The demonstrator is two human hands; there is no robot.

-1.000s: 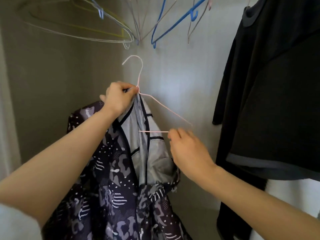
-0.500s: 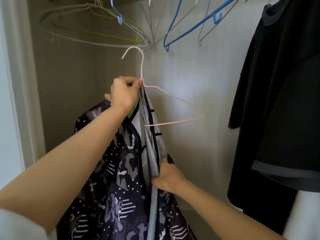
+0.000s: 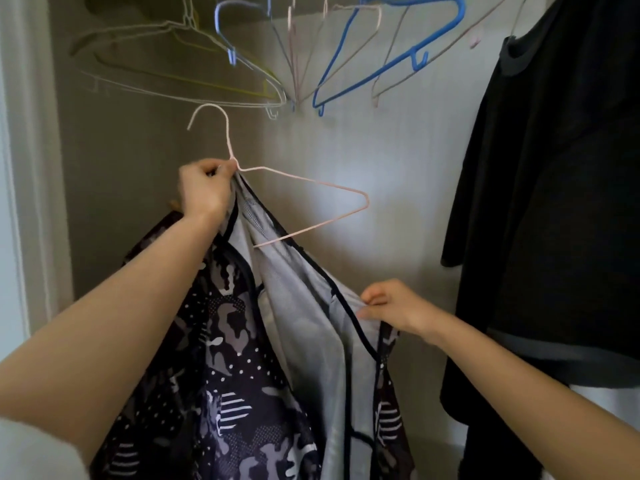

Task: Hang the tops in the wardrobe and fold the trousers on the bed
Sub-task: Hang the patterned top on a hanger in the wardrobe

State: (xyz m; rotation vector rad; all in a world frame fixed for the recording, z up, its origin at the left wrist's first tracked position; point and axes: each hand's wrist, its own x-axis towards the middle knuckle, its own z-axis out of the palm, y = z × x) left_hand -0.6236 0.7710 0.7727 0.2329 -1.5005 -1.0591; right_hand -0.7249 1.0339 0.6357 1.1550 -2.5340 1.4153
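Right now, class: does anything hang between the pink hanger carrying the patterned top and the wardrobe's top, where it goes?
Yes: empty wire hangers hang just above the hook of the pink hanger, with a blue hanger to their right, crowding the way up. The black garment hangs apart, to the right.

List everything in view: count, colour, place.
patterned top: 1, black-grey-white print, grey lining; hangs from the left hand's grip
pink hanger: 1, pink wire; held up, right arm bare
empty hangers: several, blue, white, yellow, pink; overhead
black top: 1, black; hanging at right
wardrobe wall: 1, grey; behind
left hand: 1; grips pink hanger's neck and collar
right hand: 1; pinches patterned top's dark edge
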